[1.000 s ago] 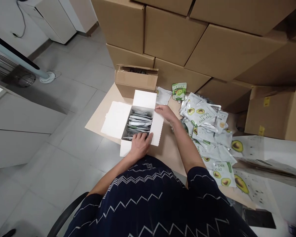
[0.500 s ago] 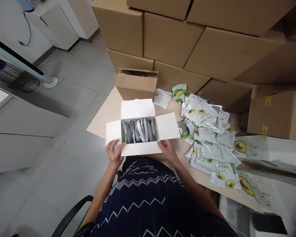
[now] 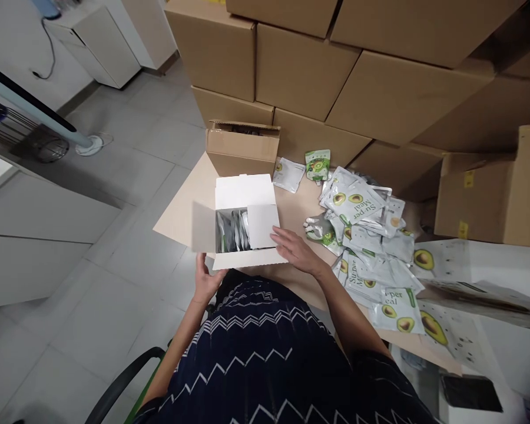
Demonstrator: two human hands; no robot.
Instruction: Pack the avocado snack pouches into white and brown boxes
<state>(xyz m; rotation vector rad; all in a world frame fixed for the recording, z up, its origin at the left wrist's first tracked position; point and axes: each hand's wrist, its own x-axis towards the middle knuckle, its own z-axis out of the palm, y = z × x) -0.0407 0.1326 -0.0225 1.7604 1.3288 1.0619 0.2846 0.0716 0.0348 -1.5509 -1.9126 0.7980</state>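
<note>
A white carton stands on the tan table, filled with upright silver pouches. Its right flap is folded over the opening and its left flap is raised, blurred by motion. My right hand lies flat with fingers stretched out, fingertips against the right flap. My left hand is at the carton's near left corner, under the raised left flap, its fingers partly hidden.
A heap of silver avocado-print pouches lies right of the carton. A small open brown box stands behind it. Stacked brown cartons wall off the back. An open brown box sits far right.
The carton was turned a quarter turn and pulled toward me. Since then the right flap has folded over the pouches and the left flap has swung up.
</note>
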